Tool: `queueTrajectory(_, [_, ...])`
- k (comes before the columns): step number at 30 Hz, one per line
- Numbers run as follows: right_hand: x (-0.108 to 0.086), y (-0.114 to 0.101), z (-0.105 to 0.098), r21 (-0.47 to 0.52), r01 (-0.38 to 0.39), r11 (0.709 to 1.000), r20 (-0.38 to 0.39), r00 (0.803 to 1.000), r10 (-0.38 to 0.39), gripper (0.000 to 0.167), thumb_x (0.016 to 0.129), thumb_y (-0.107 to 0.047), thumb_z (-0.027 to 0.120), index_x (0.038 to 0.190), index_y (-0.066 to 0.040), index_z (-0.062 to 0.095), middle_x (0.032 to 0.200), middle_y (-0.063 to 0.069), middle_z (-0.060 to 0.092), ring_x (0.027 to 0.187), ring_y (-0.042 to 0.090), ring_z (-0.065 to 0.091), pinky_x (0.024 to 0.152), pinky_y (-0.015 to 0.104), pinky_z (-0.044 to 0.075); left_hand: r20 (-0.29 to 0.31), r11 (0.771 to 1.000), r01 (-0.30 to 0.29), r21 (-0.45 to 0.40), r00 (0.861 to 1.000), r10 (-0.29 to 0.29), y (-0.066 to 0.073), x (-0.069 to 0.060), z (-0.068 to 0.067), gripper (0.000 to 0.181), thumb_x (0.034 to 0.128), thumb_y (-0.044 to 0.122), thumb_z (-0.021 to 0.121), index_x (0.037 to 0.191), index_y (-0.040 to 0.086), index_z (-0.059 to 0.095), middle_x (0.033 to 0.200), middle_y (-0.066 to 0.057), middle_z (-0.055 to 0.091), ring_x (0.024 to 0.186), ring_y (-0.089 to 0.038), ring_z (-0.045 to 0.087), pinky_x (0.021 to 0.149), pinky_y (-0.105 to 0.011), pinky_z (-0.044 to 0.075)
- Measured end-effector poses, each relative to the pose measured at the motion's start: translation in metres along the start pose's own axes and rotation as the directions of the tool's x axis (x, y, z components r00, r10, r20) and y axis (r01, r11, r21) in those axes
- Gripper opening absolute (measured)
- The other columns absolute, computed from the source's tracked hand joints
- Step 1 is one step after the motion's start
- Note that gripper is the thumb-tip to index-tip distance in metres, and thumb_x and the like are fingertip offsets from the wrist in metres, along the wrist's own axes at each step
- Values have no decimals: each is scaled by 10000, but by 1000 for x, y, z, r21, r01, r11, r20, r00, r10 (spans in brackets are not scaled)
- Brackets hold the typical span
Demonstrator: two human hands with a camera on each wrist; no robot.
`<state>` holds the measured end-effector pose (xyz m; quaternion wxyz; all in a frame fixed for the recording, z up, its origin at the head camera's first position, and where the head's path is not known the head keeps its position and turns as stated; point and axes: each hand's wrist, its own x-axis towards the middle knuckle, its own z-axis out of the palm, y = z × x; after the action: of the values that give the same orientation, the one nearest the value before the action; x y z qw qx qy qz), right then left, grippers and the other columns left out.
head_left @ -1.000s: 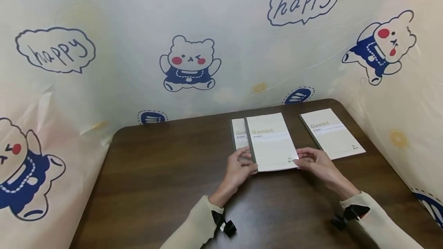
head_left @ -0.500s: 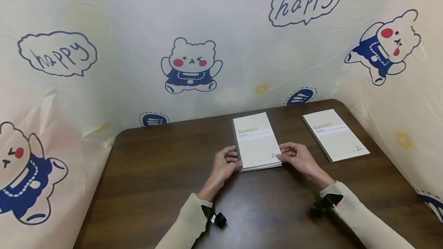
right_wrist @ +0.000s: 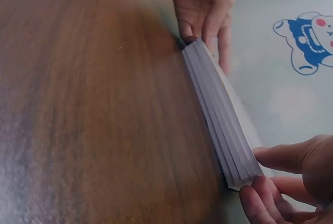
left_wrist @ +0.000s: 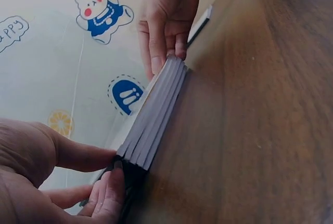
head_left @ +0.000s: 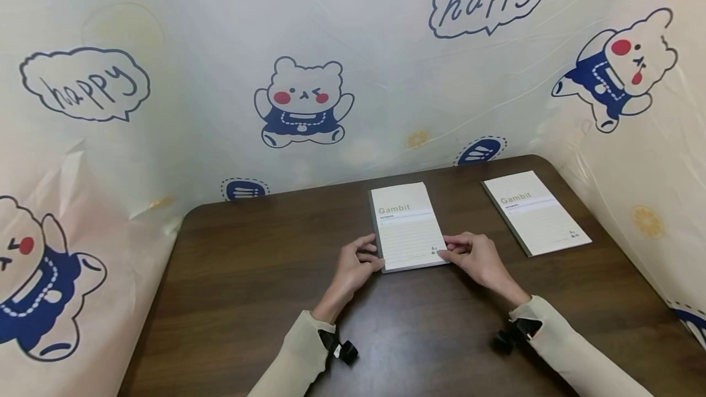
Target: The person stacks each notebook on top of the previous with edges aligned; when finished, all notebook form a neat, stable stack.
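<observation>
A white notebook [head_left: 408, 222] printed "Gambit", with a dark spine, lies squarely on top of a stack of several notebooks [left_wrist: 156, 112]. Page edges of the stack show in both wrist views. At the near left corner my left hand [head_left: 355, 265] holds the notebook, thumb by the top edge and fingers along the spine. My right hand [head_left: 477, 259] pinches the near right corner, its thumb on the cover and its fingers at the side. In the right wrist view the right-hand fingers [right_wrist: 260, 198] touch the stack's corner.
Another matching notebook [head_left: 535, 213] lies by itself to the right, near the far right corner of the brown wooden table [head_left: 265, 274]. A pale sheet [head_left: 220, 78] printed with bears hangs around the table's back and sides.
Both hands carried the notebook left onto the stack, covering the notebook seen beneath. Over the last half second the near edges have come more into line. The lone notebook stays put.
</observation>
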<state>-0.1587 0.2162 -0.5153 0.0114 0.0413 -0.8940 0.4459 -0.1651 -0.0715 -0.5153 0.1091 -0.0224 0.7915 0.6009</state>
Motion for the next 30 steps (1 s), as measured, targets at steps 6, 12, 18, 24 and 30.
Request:
queueTrajectory(6, [-3,2,1,-7,10,1000,-21,1000,-10,328,875,-162,855,1146,11,791,933,112,766,791,126,717,658,153,547,9,1000,-20,5,1000,20,-3,-1,2,612,881,54,803,1458,72,599,1209,-160,653,990,-227,715,756,-287,591])
queueTrajectory(12, [-5,3,1,-12,-1,1000,-42,999,1,328,876,-142,851,1164,2,787,947,121,777,798,132,729,665,145,547,21,999,-37,23,999,37,-2,-1,2,613,883,50,798,1459,48,591,1206,-177,650,998,-250,716,773,-307,595])
queueTrajectory(18, [-8,-2,-8,-41,6,999,-20,1000,-7,270,972,-178,751,1205,-44,771,1001,114,797,809,127,726,654,190,521,2,995,-46,94,999,46,2,1,2,635,884,101,796,1472,29,570,1200,-189,633,968,-249,699,730,-282,572])
queueTrajectory(24, [-11,3,-29,-136,90,987,-50,994,-98,246,980,-135,728,1202,-32,749,1001,110,776,827,156,699,668,211,547,-105,950,-154,270,976,189,16,0,8,577,923,188,753,1454,44,581,1210,-178,595,996,-274,628,825,-351,525])
queueTrajectory(30, [-20,25,-59,-358,260,897,-69,950,-303,322,904,-50,769,1205,50,713,1041,178,733,871,256,708,722,386,586,-23,820,-347,456,916,400,23,3,25,410,970,197,719,1343,37,667,1292,-171,616,1158,-331,582,966,-478,502])
